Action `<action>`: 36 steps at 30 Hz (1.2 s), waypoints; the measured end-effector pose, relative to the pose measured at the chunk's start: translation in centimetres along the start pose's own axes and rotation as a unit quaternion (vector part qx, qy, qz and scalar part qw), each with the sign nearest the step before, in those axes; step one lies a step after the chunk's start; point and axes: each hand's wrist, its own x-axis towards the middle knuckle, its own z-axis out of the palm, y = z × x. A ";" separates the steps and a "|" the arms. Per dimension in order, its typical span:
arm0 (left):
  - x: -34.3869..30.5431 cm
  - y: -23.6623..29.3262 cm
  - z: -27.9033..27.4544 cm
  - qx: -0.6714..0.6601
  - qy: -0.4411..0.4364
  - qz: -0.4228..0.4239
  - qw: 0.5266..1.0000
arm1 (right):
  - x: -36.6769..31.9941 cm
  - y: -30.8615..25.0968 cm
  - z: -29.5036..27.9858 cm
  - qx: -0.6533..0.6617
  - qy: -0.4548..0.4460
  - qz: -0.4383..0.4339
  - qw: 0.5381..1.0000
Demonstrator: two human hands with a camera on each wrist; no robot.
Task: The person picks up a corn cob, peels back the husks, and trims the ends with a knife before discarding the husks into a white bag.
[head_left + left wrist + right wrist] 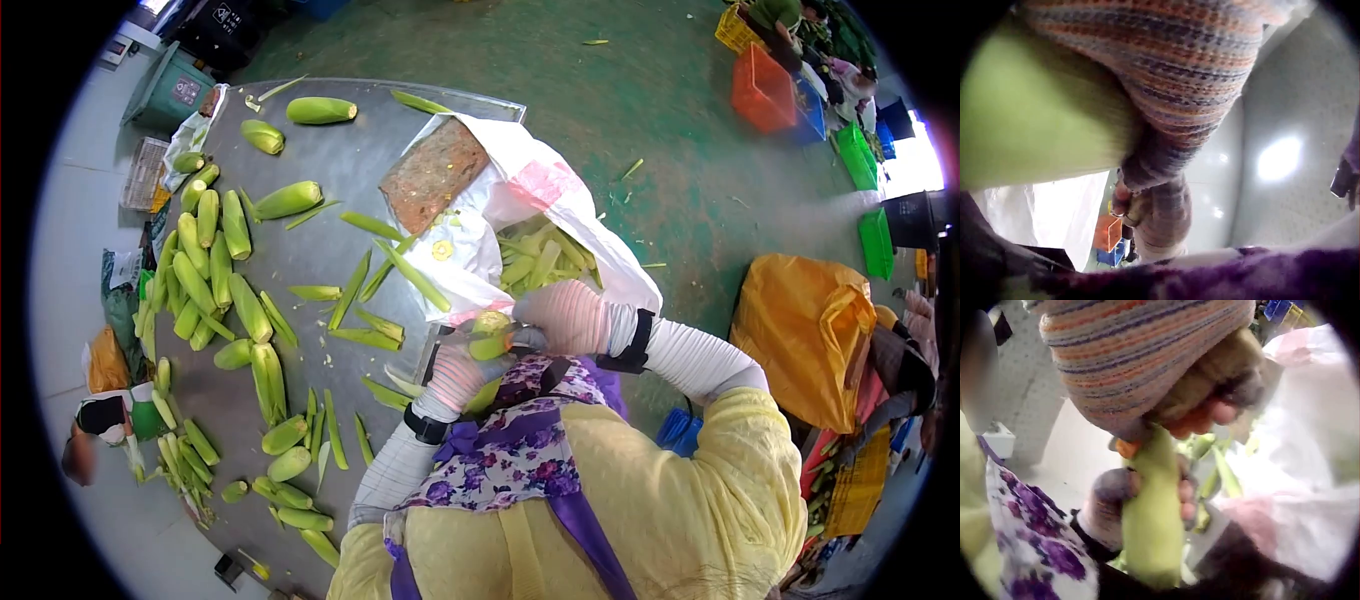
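Observation:
An ear of corn (488, 347) in pale green husk is held in front of the floral apron, above the table's near edge. My left hand (458, 372), in a striped knit glove, grips it, thumb on one side and fingertips on the other in the right wrist view. My right hand (1154, 362), gloved alike, has its fingers curled at the upper end of the ear (1154, 519). A small orange piece (1127, 448) shows by the right thumb; what it is I cannot tell. In the left wrist view the husk (1041, 112) fills the left side.
A white sack (615, 255) holding stripped husks hangs at the table edge, a brick (435, 175) lying on its rim. Many unpeeled ears (195, 250) cover the left of the grey table (330, 165), with loose husk leaves (350, 290) between. A yellow-orange sack (800, 330) stands at right.

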 end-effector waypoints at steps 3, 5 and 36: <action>0.2 -0.8 1.0 -0.055 0.037 0.005 0.998 | -0.5 1.1 0.9 0.030 0.032 0.008 0.999; 0.1 -0.9 0.9 -0.060 0.046 0.019 0.997 | -0.5 1.9 2.2 0.043 0.068 0.002 0.997; 0.7 -1.2 -0.1 0.213 0.044 -0.012 0.976 | 0.5 -0.4 2.5 -0.027 0.117 0.012 0.993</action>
